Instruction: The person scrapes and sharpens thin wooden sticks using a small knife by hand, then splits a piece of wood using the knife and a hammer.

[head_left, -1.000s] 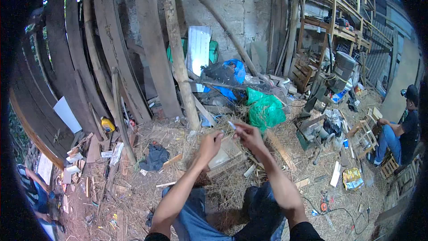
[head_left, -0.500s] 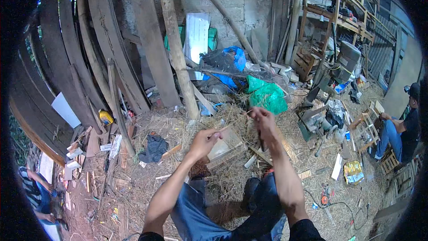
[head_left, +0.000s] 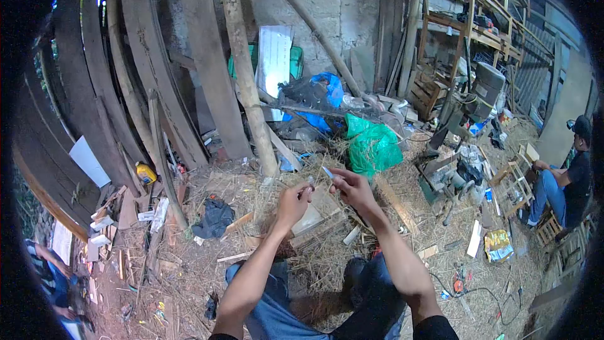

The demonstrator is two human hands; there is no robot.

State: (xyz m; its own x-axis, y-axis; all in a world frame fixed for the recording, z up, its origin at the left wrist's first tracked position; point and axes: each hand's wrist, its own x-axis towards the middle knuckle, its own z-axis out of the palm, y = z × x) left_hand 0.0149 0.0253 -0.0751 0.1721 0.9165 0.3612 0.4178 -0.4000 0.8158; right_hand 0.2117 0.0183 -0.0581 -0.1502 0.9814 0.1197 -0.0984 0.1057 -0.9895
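My right hand is closed, with thumb and fingers pinching a small, pale, pointed piece that sticks out toward the upper left; its kind is unclear. Close by on the left, my left hand is curled in a pinch, and a tiny dark spot shows at its fingertips, too small to name. The two hands are a short gap apart, raised above a wooden frame or box with a light panel, which lies on the straw between my knees.
A green plastic bag lies ahead, beside a wooden post. A dark cloth and a yellow bottle are at left. At right are a plank, a cable and a seated person. Another person appears lower left.
My right hand has come down and left, nearer my left hand, and the pale piece now shows in it. The left fingers have drawn into a tighter pinch.
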